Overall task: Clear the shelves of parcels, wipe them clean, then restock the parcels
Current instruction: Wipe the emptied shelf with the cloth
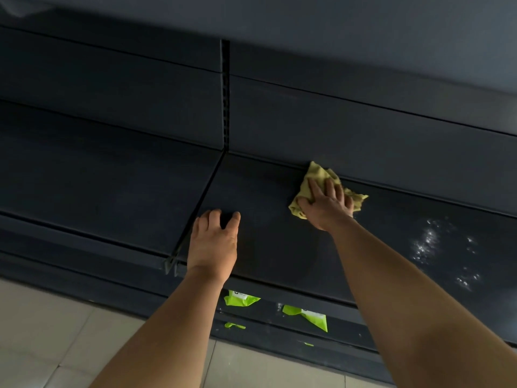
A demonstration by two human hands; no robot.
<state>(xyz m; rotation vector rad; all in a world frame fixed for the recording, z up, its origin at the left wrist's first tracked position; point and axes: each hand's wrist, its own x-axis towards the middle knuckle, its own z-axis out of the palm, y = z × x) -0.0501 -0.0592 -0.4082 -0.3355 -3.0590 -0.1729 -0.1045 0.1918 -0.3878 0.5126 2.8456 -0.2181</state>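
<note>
Across the whole view runs a dark shelf unit (279, 113), its back panel split by a slotted upright (225, 93); the shelf (274, 247) under the hands is bare of parcels, and joins a second shelf board (98, 186) on the left at a narrow seam; pale floor tiles (50, 331) show at lower left. On the right part of the shelf lies a scatter of white specks (430, 242), well apart from both hands. Below the front edge, on a lower level, bright green parcels (307, 315) peek out, partly hidden by the shelf above. The right hand (327, 205) presses flat on a crumpled yellow cloth (316, 177), fingers spread and laid over it rather than closed round it; the cloth sits against the rear corner where shelf meets back panel, its edges sticking out beyond the fingers. The left hand (212, 245) rests palm-down on the bare shelf near the seam, fingers loosely apart and slightly curled, holding nothing.
</note>
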